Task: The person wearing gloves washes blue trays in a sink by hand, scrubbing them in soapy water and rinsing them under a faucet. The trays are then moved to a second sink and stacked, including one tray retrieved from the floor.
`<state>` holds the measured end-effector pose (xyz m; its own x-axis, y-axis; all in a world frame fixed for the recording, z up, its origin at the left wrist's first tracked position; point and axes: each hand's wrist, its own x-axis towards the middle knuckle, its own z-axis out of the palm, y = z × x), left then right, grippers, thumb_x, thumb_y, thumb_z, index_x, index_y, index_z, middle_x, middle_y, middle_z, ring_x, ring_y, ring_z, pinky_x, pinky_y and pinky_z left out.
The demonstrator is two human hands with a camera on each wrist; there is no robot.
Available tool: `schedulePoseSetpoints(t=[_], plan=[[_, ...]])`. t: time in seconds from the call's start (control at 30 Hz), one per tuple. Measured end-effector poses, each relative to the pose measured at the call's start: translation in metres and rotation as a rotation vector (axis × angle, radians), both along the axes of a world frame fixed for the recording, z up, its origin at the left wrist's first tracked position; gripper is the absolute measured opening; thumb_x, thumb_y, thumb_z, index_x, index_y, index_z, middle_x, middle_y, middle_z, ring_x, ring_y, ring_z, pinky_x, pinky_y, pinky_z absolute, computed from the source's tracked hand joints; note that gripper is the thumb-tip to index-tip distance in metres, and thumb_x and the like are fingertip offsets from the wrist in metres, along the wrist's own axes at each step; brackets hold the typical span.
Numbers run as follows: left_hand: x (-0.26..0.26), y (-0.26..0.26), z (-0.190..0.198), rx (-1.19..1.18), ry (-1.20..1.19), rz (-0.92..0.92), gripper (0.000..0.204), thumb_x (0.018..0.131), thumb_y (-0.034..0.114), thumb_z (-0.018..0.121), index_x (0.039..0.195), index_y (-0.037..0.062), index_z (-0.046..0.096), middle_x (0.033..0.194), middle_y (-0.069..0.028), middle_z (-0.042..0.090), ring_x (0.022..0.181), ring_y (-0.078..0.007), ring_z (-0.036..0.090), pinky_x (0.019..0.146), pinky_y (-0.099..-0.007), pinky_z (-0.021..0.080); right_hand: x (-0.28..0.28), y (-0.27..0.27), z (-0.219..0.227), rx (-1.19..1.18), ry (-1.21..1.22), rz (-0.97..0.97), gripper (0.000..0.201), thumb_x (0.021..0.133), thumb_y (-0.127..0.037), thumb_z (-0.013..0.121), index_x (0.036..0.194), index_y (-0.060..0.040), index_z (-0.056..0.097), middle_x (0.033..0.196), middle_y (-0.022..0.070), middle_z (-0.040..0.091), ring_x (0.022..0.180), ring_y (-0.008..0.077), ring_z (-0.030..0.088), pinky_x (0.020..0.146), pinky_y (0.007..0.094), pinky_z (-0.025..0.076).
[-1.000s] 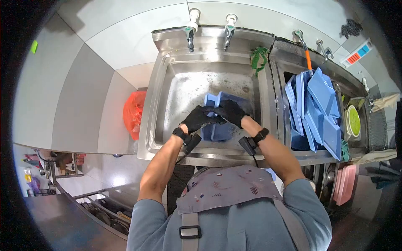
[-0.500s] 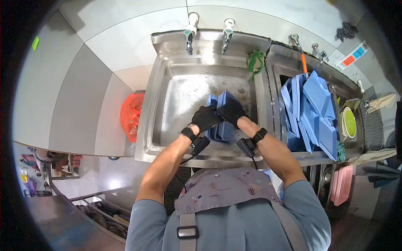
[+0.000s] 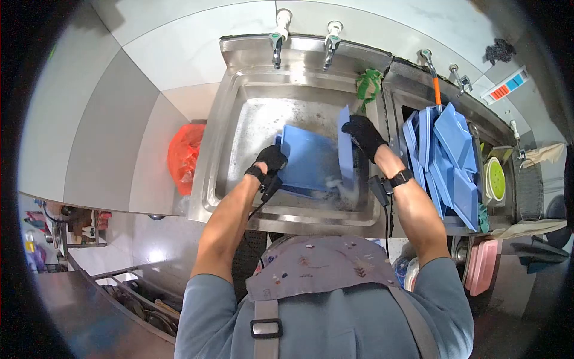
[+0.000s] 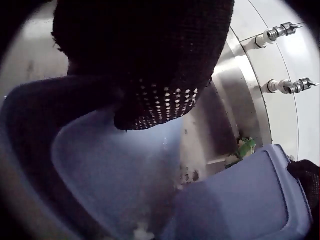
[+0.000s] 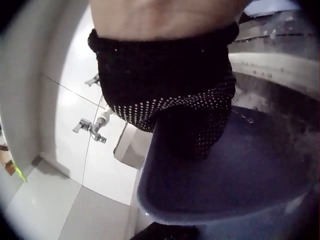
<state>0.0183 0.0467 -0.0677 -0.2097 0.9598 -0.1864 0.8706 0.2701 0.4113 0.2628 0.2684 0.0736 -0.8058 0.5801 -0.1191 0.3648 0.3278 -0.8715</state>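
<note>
In my right hand (image 3: 363, 135) I hold one blue tray (image 3: 345, 146) on its edge, lifted up at the right side of the steel sink (image 3: 239, 113); my gloved fingers curl around its top rim, so this grip is closed on it. My left hand (image 3: 270, 160) holds the left edge of the other blue trays (image 3: 308, 161), which lean inside the sink, and this grip is also closed around the rim. The lifted tray stands just beside these trays, a little apart at the top. Behind them two taps (image 3: 304, 37) stand on the back wall of the sink, and a green cloth (image 3: 369, 81) hangs near the right corner. In the next basin at the right, a stack of blue trays (image 3: 445, 158) stands upright. An orange bag (image 3: 184, 157) lies left of the sink.
</note>
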Motion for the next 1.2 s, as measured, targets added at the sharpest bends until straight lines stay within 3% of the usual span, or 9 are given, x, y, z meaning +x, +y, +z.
schedulePoseSetpoints(t=[0.07, 0.13, 0.27, 0.47, 0.6, 0.63, 0.8, 1.13, 1.2], plan=[[-0.011, -0.011, -0.034, 0.175, -0.564, 0.22, 0.037, 0.07, 0.033, 0.068, 0.093, 0.0029, 0.069, 0.1, -0.0241, 0.065, 0.095, -0.0423, 0.061, 0.083, -0.0463, 0.049, -0.018, -0.032, 0.022, -0.008, -0.161, -0.054, 0.029, 0.083, -0.024, 0.067, 0.09, 0.0021, 0.059, 0.085, 0.0116, 0.061, 0.08, 0.0206, 0.065, 0.072, 0.0351, 0.053], [0.003, -0.004, -0.003, 0.06, -0.326, 0.172, 0.032, 0.07, 0.03, 0.065, 0.09, 0.0053, 0.071, 0.101, -0.0227, 0.066, 0.097, -0.0397, 0.062, 0.086, -0.0444, 0.05, -0.043, -0.058, 0.013, -0.477, -0.243, -0.037, 0.034, 0.083, -0.028, 0.067, 0.091, 0.0043, 0.06, 0.084, 0.0143, 0.064, 0.071, 0.024, 0.067, 0.068, 0.0388, 0.054], [0.005, -0.003, 0.016, -0.125, -0.074, 0.111, 0.033, 0.068, 0.029, 0.066, 0.091, 0.0073, 0.072, 0.104, -0.0219, 0.067, 0.1, -0.037, 0.064, 0.088, -0.0416, 0.051, -0.099, -0.105, -0.033, 0.279, -0.466, 0.323, 0.045, 0.086, -0.039, 0.056, 0.08, 0.0037, 0.067, 0.074, 0.0216, 0.066, 0.065, 0.0298, 0.068, 0.066, 0.0415, 0.053], [-0.053, -0.04, -0.067, 0.074, -0.326, 0.08, 0.032, 0.069, 0.029, 0.067, 0.091, 0.0065, 0.072, 0.104, -0.0214, 0.067, 0.101, -0.036, 0.064, 0.087, -0.0407, 0.051, -0.13, -0.134, -0.1, 0.383, -0.406, 0.359, 0.041, 0.085, -0.033, 0.049, 0.084, 0.001, 0.071, 0.082, 0.0226, 0.068, 0.078, 0.0314, 0.069, 0.074, 0.0421, 0.052], [-0.058, -0.046, -0.037, -0.228, 0.028, 0.022, 0.03, 0.072, 0.03, 0.068, 0.095, 0.0107, 0.071, 0.1, -0.0193, 0.066, 0.097, -0.037, 0.062, 0.087, -0.0442, 0.048, -0.14, -0.14, -0.104, 0.276, -0.595, 0.354, 0.037, 0.086, -0.03, 0.048, 0.081, -0.0012, 0.071, 0.085, 0.0196, 0.069, 0.079, 0.0313, 0.068, 0.075, 0.043, 0.051], [-0.042, -0.045, -0.001, -0.279, -0.078, 0.317, 0.03, 0.071, 0.024, 0.063, 0.093, 0.0071, 0.073, 0.105, -0.0204, 0.068, 0.103, -0.0349, 0.064, 0.089, -0.0406, 0.051, -0.14, -0.137, -0.117, 0.34, -0.53, 0.389, 0.036, 0.088, -0.029, 0.046, 0.084, -0.0028, 0.072, 0.088, 0.0191, 0.07, 0.081, 0.0305, 0.068, 0.077, 0.0424, 0.051], [-0.047, -0.05, -0.04, -0.356, -0.02, 0.23, 0.03, 0.071, 0.027, 0.063, 0.09, 0.0069, 0.074, 0.102, -0.0203, 0.069, 0.1, -0.0348, 0.065, 0.088, -0.0402, 0.051, -0.131, -0.142, -0.204, 0.496, -0.217, 0.251, 0.033, 0.088, -0.03, 0.049, 0.089, -0.0044, 0.071, 0.097, 0.0183, 0.068, 0.089, 0.0325, 0.066, 0.08, 0.0421, 0.05], [-0.028, -0.053, 0.001, -0.302, -0.072, 0.28, 0.028, 0.07, 0.026, 0.066, 0.088, 0.0064, 0.075, 0.099, -0.0205, 0.069, 0.099, -0.032, 0.066, 0.087, -0.0392, 0.051, -0.14, -0.114, -0.097, 0.317, -0.164, 0.426, 0.043, 0.081, -0.038, 0.056, 0.091, 0.002, 0.067, 0.098, 0.0262, 0.065, 0.092, 0.0384, 0.064, 0.078, 0.0453, 0.049], [-0.028, -0.06, -0.007, -0.134, -0.027, 0.189, 0.029, 0.071, 0.028, 0.066, 0.089, 0.0071, 0.075, 0.099, -0.0189, 0.069, 0.098, -0.0323, 0.066, 0.088, -0.0392, 0.051, -0.149, -0.105, -0.06, 0.207, -0.513, 0.486, 0.046, 0.081, -0.039, 0.059, 0.09, 0.0053, 0.065, 0.094, 0.0282, 0.064, 0.088, 0.0401, 0.064, 0.077, 0.0458, 0.049]])
